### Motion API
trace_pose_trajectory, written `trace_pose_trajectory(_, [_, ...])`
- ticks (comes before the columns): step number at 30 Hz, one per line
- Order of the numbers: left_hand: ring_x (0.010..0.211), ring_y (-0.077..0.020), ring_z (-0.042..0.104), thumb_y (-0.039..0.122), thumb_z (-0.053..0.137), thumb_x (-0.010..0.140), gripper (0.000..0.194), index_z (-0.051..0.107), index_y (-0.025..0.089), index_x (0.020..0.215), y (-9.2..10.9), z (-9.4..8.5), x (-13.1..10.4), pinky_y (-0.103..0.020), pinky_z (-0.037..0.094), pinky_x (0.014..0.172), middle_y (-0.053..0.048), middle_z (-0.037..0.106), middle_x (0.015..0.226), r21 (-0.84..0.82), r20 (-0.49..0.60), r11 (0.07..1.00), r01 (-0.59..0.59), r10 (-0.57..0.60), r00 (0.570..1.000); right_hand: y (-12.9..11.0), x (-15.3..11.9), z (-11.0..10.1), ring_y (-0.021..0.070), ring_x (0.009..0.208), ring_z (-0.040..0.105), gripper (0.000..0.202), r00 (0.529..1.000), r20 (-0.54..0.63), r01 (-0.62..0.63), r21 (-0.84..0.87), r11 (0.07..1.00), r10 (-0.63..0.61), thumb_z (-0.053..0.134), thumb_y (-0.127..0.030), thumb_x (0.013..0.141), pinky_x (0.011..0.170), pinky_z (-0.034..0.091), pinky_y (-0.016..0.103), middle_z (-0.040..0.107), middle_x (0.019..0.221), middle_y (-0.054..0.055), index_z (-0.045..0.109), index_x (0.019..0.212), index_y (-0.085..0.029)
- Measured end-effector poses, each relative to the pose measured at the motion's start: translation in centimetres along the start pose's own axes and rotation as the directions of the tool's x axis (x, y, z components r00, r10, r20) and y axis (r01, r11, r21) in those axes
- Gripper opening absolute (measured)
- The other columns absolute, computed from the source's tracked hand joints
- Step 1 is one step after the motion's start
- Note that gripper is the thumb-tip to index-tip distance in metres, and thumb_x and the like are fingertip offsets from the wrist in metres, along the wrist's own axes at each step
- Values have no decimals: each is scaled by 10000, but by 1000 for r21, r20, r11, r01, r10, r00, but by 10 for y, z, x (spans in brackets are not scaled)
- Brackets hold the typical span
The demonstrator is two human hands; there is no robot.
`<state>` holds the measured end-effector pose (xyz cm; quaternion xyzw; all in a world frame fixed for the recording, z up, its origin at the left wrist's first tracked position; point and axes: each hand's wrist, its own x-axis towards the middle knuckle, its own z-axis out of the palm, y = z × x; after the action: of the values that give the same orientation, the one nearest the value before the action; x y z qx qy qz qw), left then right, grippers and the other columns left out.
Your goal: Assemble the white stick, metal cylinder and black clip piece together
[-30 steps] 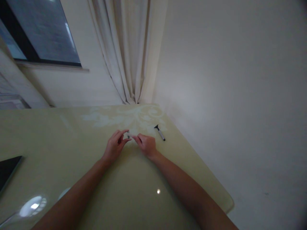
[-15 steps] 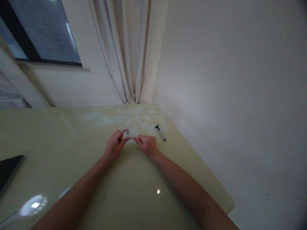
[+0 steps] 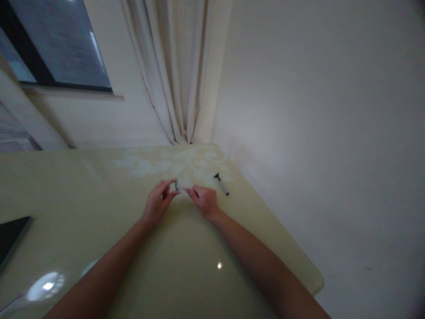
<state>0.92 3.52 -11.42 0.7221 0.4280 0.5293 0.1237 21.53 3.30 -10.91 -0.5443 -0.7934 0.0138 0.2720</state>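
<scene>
Between the thumb and forefinger of my left hand [image 3: 158,200] is a razor cartridge [image 3: 176,185], small, grey and held upright by its ends. Close on its right, my right hand [image 3: 204,200] is closed in a pinch on a thin white piece [image 3: 182,189], whose tip points at the cartridge. What this white piece is, paper or something else, is too small to make out. A razor handle [image 3: 222,185], grey with black ends and a black T-shaped top, lies on the table just beyond my right hand.
Both forearms reach over a pale, glossy table [image 3: 186,266] with a white scroll pattern at its far end. A dark flat object [image 3: 13,235] lies at the left edge. A wall [image 3: 299,133] runs along the right side, and a curtain [image 3: 175,79] hangs behind the table.
The white piece has drawn slightly away from my left thumb, and more of the cartridge shows. Both hands stay nearly in place, and the razor handle has not moved.
</scene>
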Motion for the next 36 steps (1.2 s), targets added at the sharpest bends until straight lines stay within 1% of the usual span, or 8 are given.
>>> trace_pose_trajectory(6, [648,-151,477,392,708,968,308,725,225,1226,0,0,0,-262,447,651,42,482,739,6,0,1000,2,-2,1000,0,0,0,133,617,596,659,998,-25,-58,-23,998,57,333,-605,1132,590,225,302,733,707,38,725,796,-195])
trace_pose_trajectory(10, [637,-148,473,391,704,972,302,725,224,1223,0,-1,0,-259,439,637,44,480,734,11,1,1000,-14,14,1000,0,0,0,133,633,614,639,1000,15,9,-11,1000,-9,358,-609,1125,593,229,298,748,725,35,716,794,-197])
trace_pose_trajectory(14, [634,-145,474,391,719,969,309,722,225,1229,0,0,-1,-258,441,641,48,476,734,13,4,1000,-23,23,1000,0,0,0,129,612,606,639,997,-30,-66,-41,997,65,332,-584,1139,591,219,306,754,729,41,716,808,-195])
trace_pose_trajectory(18, [619,-136,466,398,708,984,301,724,217,1225,-2,1,-1,-248,430,624,52,475,729,16,2,998,-62,62,998,-1,0,1,128,626,612,636,1000,3,16,-24,1000,-16,357,-603,1128,592,225,300,757,733,41,721,807,-192])
trace_pose_trajectory(22, [620,-131,467,397,722,980,320,719,208,1238,-4,2,-2,-241,432,625,57,471,731,39,-5,995,-92,92,996,-1,1,1,125,604,594,664,997,-33,-72,-49,996,70,330,-606,1134,583,213,303,747,720,47,718,803,-181])
trace_pose_trajectory(26, [613,-129,465,419,699,997,336,715,207,1257,-4,2,-3,-237,429,612,59,470,732,47,23,992,-118,117,993,-1,1,1,121,607,589,665,1000,-21,-1,-22,1000,1,347,-621,1126,588,227,293,736,708,40,721,797,-181])
trace_pose_trajectory(30, [602,-127,463,424,703,994,332,721,205,1243,-2,1,-2,-237,430,603,59,472,725,60,17,991,-121,120,993,-2,1,0,125,596,577,667,996,-56,-72,-45,996,70,331,-603,1135,588,224,299,734,706,45,721,798,-179])
trace_pose_trajectory(36, [596,-124,471,428,697,998,331,721,201,1238,-3,2,-1,-235,432,598,60,473,726,62,16,990,-129,128,992,-1,1,1,124,584,568,648,999,-41,-25,-42,999,24,366,-614,1125,584,219,306,732,700,38,728,804,-182])
